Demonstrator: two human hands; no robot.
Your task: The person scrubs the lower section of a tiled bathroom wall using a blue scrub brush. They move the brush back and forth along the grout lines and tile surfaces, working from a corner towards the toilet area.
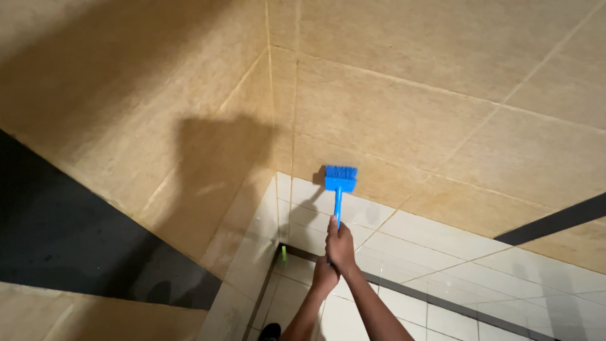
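- My right hand [341,243] is closed around the handle of a blue brush [339,183], arm stretched out towards the wall.
- My left hand [325,276] sits just behind it, touching the right wrist; whether it grips the handle end I cannot tell.
- The brush's bristle head presses against the wall where the beige tiles [404,113] meet the white tiles [416,237], near the corner.
- A dark band [555,220] runs along the wall at right.

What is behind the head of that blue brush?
Behind the blue brush is the tan tiled wall, just above the white tiles. The bristles press against it, so the patch right under them is covered. Both hands grip the handle.
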